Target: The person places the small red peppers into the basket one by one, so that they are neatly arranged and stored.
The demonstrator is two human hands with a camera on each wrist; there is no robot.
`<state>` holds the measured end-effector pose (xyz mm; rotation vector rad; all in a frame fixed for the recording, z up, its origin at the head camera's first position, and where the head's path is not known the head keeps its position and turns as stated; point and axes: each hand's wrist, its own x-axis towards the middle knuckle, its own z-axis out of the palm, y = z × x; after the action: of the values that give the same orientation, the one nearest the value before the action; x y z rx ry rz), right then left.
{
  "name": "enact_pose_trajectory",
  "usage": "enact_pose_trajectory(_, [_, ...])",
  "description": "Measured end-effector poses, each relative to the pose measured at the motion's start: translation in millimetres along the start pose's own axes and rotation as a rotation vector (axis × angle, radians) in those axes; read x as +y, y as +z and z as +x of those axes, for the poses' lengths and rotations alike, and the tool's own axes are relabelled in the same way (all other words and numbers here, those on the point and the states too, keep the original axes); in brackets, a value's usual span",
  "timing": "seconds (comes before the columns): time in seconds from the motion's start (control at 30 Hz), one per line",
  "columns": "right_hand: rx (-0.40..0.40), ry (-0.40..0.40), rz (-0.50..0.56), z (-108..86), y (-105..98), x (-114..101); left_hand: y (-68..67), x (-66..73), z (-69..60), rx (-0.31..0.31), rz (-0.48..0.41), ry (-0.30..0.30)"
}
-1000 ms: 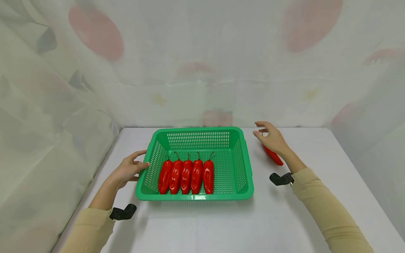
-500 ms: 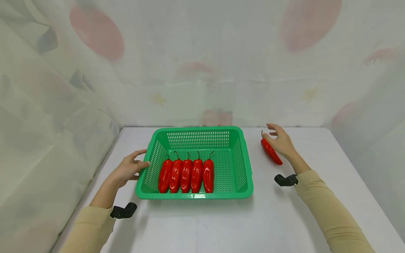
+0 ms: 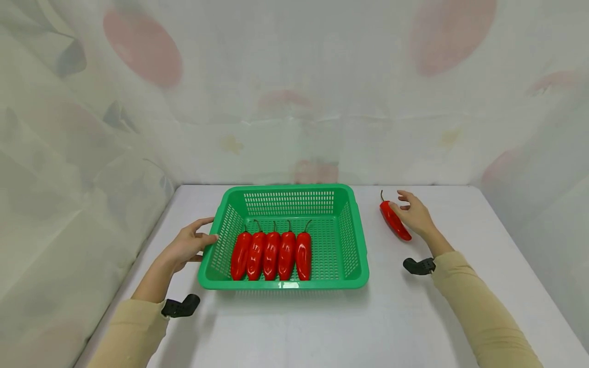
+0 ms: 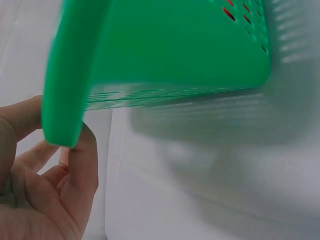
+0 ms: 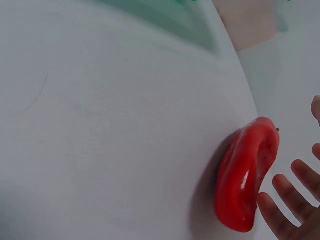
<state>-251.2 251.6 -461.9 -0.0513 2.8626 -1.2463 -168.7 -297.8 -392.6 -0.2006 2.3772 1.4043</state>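
A green plastic basket [image 3: 338, 245] holds several red chili peppers [image 3: 271, 255], laid side by side with stems toward the back. My left hand [image 3: 185, 246] grips its left rim, the thumb over the edge and fingers beneath; the left wrist view shows the rim [image 4: 70, 75] between them. Right of the basket a single red chili pepper [image 3: 393, 220] lies slantwise on the table, stem pointing back. My right hand [image 3: 415, 214] hovers at its right side, fingers spread and holding nothing. Whether the thumb touches that pepper, I cannot tell.
The white table [image 3: 294, 332] ends at a draped, patterned sheet [image 3: 294, 122] behind, with more sheet [image 3: 83, 168] at the left. A black wrist camera [image 3: 417, 266] sits by the right sleeve, another black camera [image 3: 181, 306] by the left.
My right hand has moved right and slightly toward me, from above the pepper's stem end to its right side, so more of the pepper shows. The left hand and basket stay put.
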Motion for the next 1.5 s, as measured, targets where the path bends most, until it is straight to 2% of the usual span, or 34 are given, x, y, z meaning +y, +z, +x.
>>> enact_pose_trajectory(0.2, [-0.028,0.041,-0.022,0.1,5,10,-0.5,-1.2,0.6,0.001,0.005,0.003])
enact_pose_trajectory(0.7, [-0.033,0.064,-0.054,0.4,20,19,-0.1,-2.4,0.1,0.003,0.0,0.0])
enact_pose_trajectory(1.3, [-0.087,0.108,-0.146,2.8,23,12,-0.2,-1.7,-0.1,-0.002,-0.005,0.0])
enact_pose_trajectory(1.5, [-0.109,0.144,-0.102,4.1,24,12,0.7,-0.6,0.5,-0.002,-0.008,0.001])
